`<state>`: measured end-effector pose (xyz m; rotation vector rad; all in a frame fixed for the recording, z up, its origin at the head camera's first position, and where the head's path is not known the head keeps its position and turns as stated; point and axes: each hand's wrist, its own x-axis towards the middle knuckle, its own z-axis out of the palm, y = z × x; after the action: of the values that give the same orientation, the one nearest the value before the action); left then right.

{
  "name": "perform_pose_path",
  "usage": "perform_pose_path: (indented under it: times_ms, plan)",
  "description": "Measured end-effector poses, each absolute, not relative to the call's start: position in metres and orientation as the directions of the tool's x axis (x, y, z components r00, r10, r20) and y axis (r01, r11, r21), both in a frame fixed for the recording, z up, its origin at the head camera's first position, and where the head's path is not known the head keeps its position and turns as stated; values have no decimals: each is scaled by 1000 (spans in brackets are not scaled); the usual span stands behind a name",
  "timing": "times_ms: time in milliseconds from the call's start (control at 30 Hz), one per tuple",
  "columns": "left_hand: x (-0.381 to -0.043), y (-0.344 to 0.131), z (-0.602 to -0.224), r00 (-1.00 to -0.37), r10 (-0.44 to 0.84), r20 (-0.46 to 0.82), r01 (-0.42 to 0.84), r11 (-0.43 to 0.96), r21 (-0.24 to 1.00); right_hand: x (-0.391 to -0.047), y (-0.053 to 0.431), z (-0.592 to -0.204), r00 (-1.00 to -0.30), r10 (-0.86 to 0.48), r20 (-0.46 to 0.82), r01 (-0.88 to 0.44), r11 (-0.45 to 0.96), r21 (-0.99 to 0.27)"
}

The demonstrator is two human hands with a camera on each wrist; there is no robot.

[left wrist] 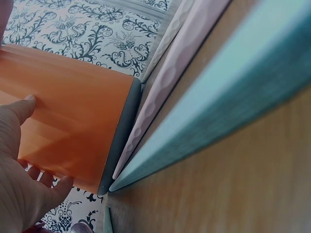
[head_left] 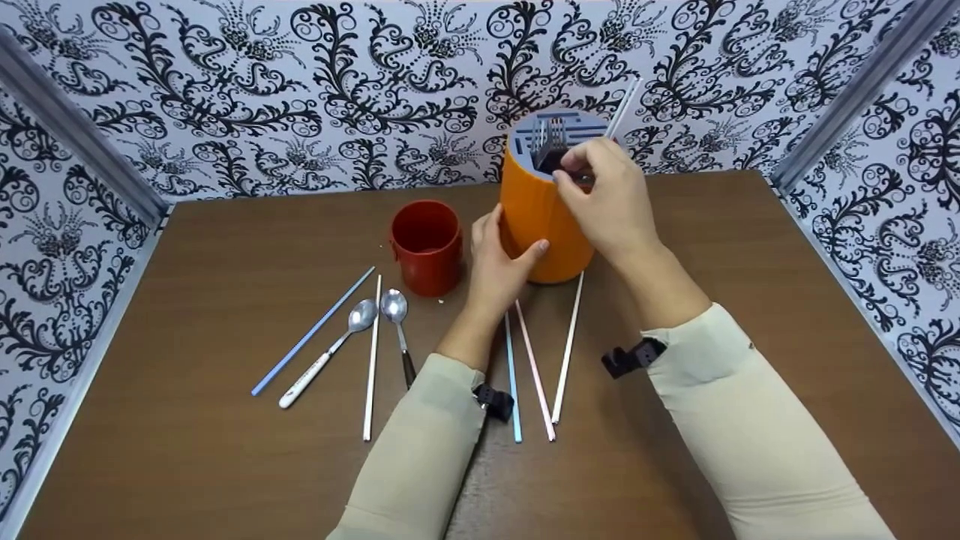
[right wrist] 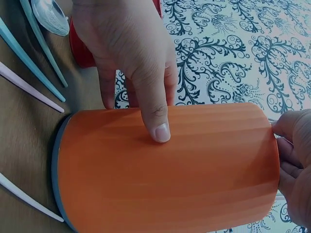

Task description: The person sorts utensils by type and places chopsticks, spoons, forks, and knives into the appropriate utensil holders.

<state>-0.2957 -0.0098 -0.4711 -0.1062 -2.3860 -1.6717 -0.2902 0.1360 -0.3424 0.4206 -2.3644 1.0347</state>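
An orange cutlery holder (head_left: pixel 544 217) with a grey slotted top stands toward the back of the table. My left hand (head_left: pixel 501 266) rests against its left side, thumb on the front and fingers behind. In the right wrist view that left hand's thumb (right wrist: pixel 158 124) lies straight along the orange wall. At the slotted top, my right hand (head_left: pixel 611 191) pinches a dark-handled fork (head_left: pixel 551 142) whose tines point up; its lower part is hidden. A white chopstick (head_left: pixel 624 109) sticks up from behind the right hand. The right fingertips sit right at the rim in the right wrist view.
A red cup (head_left: pixel 427 255) stands left of the holder. Before it lie a blue chopstick (head_left: pixel 311 334), a white-handled spoon (head_left: pixel 330 352), a white chopstick (head_left: pixel 373 360) and a dark-handled spoon (head_left: pixel 397 315). Light-blue (head_left: pixel 512 382), pink (head_left: pixel 536 375) and white chopsticks (head_left: pixel 568 352) lie nearer the holder.
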Motion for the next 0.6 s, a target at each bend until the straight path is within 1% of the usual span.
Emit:
perform_pose_path:
  times_ms: [400,500,600]
  plan:
    - [-295,-9,-470,-973,-71,219,183,338,923,-270,154,-352,-739,-9,674,-533,619,-577]
    - [-295,-9,-470,-972,-75,221,184,338,923,-265,157,-355,-728,12,685,-548,590,-593]
    - [-295,-9,-470,-972,-75,221,183,339,923,-261,160,-360,-733,32,680,-549,563,-618]
